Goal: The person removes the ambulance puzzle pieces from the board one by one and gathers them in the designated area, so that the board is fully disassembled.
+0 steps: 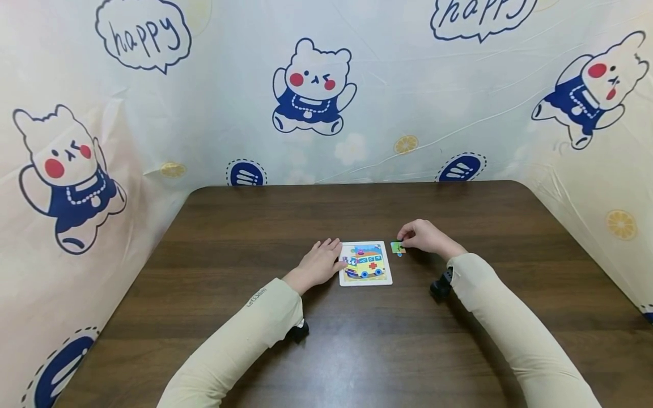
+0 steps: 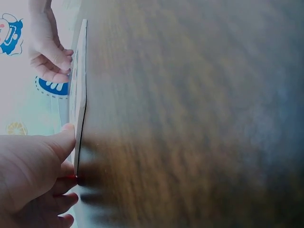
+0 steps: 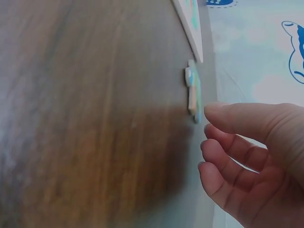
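Note:
A white-framed jigsaw puzzle [image 1: 365, 282] with a yellow ambulance picture lies flat on the table. My left hand [image 1: 319, 263] rests at its left edge, fingers extended and thumb over the frame; the left wrist view shows the thumb [image 2: 65, 142] on the frame's side. Just right of the frame lies a small green puzzle piece [image 1: 396, 247] with a blue tab. My right hand [image 1: 424, 236] is over that piece's far right corner. In the right wrist view its thumb [image 3: 237, 116] comes right up to the piece [image 3: 192, 92], the other fingers loosely bent.
The brown wooden table [image 1: 245, 226] reaches back to a patterned cloth [image 1: 377, 73] with cartoon bears, which also hangs at both sides. Dark wrist devices sit under both sleeves, one at the left cuff [image 1: 298, 332] and one at the right cuff [image 1: 441, 285].

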`<action>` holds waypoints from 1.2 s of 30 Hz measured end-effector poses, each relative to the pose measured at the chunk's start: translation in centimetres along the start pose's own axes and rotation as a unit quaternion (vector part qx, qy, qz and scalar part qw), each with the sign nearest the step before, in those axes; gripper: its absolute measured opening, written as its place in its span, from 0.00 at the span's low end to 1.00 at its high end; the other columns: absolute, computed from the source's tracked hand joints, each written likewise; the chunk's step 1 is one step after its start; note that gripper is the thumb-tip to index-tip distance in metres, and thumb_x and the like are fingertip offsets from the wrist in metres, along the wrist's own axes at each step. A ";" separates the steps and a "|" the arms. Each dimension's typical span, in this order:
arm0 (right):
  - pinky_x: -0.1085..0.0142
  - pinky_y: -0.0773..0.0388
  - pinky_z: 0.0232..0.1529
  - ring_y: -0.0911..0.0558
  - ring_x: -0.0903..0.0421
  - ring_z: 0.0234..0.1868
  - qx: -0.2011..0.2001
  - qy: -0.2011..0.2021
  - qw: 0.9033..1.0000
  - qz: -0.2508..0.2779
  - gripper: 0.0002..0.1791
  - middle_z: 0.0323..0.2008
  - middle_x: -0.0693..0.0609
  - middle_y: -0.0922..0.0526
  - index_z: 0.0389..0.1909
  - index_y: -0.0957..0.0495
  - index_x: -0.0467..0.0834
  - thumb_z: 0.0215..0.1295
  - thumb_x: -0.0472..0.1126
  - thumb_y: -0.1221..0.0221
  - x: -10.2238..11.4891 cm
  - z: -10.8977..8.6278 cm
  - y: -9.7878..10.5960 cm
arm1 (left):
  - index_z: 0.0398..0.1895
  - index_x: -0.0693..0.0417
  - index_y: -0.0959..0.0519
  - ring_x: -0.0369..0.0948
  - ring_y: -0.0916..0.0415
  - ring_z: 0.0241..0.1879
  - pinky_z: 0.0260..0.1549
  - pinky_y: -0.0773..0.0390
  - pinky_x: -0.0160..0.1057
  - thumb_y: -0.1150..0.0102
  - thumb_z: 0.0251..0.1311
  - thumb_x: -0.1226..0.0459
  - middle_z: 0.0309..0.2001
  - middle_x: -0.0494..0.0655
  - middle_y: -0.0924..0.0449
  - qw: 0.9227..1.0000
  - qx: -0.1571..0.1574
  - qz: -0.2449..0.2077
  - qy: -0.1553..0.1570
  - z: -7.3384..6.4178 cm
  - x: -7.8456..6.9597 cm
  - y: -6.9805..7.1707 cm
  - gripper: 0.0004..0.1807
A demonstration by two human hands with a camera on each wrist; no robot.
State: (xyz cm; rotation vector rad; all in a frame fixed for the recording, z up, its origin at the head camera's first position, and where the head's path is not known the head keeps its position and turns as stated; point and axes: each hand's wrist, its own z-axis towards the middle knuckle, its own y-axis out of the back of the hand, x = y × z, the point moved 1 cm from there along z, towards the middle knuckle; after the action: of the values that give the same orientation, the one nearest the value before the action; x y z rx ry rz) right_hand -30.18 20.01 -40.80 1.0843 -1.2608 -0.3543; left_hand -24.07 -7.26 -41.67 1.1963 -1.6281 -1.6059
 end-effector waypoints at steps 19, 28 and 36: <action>0.60 0.24 0.40 0.25 0.53 0.34 -0.008 0.030 0.999 0.017 0.08 0.35 0.48 0.19 0.39 0.19 0.36 0.59 0.32 0.40 3.8 0.4 0.6 | 0.67 0.63 0.42 0.49 0.52 0.67 0.64 0.52 0.47 0.55 0.68 0.52 0.68 0.55 0.46 1.000 0.002 0.017 -0.001 0.0 -0.2 0.1 0.32; 0.61 0.24 0.40 0.25 0.53 0.35 0.000 0.048 0.998 0.026 0.09 0.35 0.49 0.20 0.41 0.20 0.35 0.60 0.33 0.40 6.1 0.8 0.1 | 0.67 0.63 0.42 0.49 0.51 0.67 0.64 0.52 0.47 0.56 0.68 0.51 0.68 0.55 0.45 0.999 0.004 0.033 -0.003 0.0 -0.3 0.2 0.32; 0.60 0.24 0.44 0.22 0.53 0.39 0.023 0.065 0.997 0.031 0.11 0.39 0.46 0.19 0.43 0.20 0.35 0.59 0.34 0.39 7.2 1.4 -1.0 | 0.67 0.63 0.42 0.49 0.51 0.67 0.64 0.52 0.46 0.56 0.67 0.51 0.68 0.55 0.45 0.999 0.007 0.035 0.003 0.0 -0.3 0.2 0.32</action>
State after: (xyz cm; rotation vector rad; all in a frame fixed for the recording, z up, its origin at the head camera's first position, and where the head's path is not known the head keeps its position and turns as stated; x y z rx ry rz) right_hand -28.73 13.58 -37.49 1.0874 -1.1886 -0.2064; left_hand -23.97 -7.05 -41.42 1.1365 -1.6623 -1.5491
